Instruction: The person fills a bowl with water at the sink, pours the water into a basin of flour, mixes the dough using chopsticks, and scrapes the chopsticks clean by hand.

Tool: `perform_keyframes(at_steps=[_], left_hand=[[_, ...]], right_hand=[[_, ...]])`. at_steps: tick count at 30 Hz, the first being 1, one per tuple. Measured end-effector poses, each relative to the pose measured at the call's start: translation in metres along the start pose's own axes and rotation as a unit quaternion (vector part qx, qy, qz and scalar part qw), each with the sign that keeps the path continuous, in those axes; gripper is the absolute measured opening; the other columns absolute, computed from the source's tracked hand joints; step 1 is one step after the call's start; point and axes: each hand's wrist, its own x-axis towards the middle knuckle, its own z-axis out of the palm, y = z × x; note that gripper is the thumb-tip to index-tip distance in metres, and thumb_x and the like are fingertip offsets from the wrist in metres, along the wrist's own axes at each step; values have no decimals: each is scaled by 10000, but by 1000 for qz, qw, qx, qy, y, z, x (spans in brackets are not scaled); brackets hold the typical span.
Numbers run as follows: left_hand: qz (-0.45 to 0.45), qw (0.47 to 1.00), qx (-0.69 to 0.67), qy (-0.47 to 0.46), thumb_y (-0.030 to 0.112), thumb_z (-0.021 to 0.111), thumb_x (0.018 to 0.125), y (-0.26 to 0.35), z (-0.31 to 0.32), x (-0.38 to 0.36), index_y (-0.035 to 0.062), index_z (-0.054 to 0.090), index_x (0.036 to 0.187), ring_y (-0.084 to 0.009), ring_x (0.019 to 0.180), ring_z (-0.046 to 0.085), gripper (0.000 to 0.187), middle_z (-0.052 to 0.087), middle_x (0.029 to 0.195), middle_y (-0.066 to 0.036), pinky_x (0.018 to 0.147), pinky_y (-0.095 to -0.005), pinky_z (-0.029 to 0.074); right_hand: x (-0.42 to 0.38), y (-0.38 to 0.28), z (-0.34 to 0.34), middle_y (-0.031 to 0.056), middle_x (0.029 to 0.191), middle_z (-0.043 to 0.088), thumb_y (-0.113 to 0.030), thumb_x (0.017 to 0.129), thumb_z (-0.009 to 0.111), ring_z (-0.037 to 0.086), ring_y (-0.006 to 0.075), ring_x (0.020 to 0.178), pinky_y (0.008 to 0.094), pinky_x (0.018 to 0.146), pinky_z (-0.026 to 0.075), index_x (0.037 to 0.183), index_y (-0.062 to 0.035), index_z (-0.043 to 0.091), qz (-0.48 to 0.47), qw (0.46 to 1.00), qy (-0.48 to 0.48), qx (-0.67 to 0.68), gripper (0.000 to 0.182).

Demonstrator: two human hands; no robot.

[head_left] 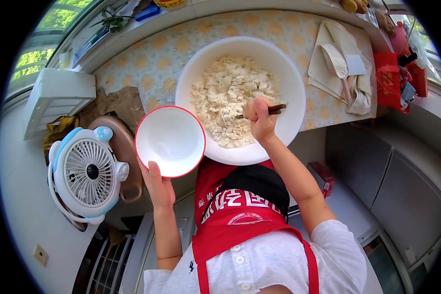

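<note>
A large white basin (291,83) stands on the patterned tabletop, holding a shaggy, lumpy flour dough (230,88). My right hand (260,117) is closed in a fist around dark chopsticks (276,109), whose lower ends reach into the dough. To the left, my left hand (158,183) grips a white bowl with a red rim (171,141) from below, thumb over its edge. The bowl is tipped so its inside faces me, and only a little moisture or shine shows in it. It overlaps the basin's left rim in view.
A white and blue fan (89,171) stands at the left by a brown round lid-like object (124,161). On the right, a flour scoop (335,61) lies on a folded cloth (323,73), beside a red bag (388,81). A white foam box (59,100) sits by the window.
</note>
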Motion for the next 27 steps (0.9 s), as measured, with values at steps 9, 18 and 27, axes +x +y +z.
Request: perform_keyframes(at_steps=[9,18,27], left_hand=[[19,1000,-9,22,460,460,877,-1,2,-3,33,256,1340,-219,1184,411,662,369,1319,-105,946,-347,382],[11,1000,0,-3,452,457,880,-2,3,-2,40,249,1343,-217,1189,402,653,367,1317,-104,948,-349,374],[-19,1000,-16,-18,425,507,864,1,6,3,37,243,1329,-223,1199,384,661,358,1308,-114,962,-349,353]], right_hand=[[100,-21,20,-15,451,294,-253,911,465,244,77,402,259,400,180,529,-74,306,-127,989,-71,16,450],[70,-25,-39,-24,442,211,-253,934,380,180,100,393,284,415,199,550,-106,243,-105,993,27,-48,433],[33,-66,-35,-23,450,251,-224,918,405,199,95,399,275,418,193,566,-106,253,-89,996,1,6,401]])
